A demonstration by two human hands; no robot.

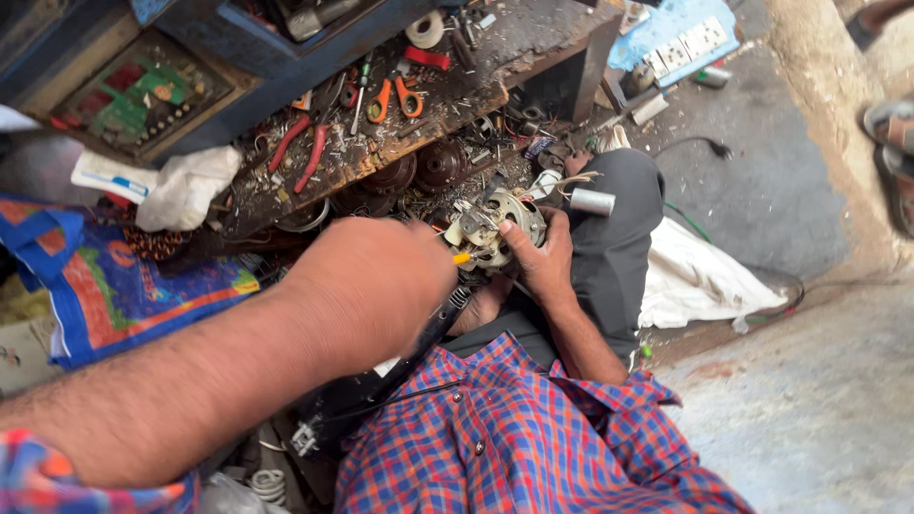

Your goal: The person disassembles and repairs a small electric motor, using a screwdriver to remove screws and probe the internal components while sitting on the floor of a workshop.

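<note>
A small motor [495,228] is held on the lap by the right hand [541,257], fingers wrapped around it. A yellow tool [463,258] is gripped in the closed left hand [381,276], its tip touching the motor.

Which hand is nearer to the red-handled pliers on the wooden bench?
Left. The left hand is just below and right of the red-handled pliers, gripping a yellow-handled tool. The right hand is farther right, holding the small motor over the lap.
</note>
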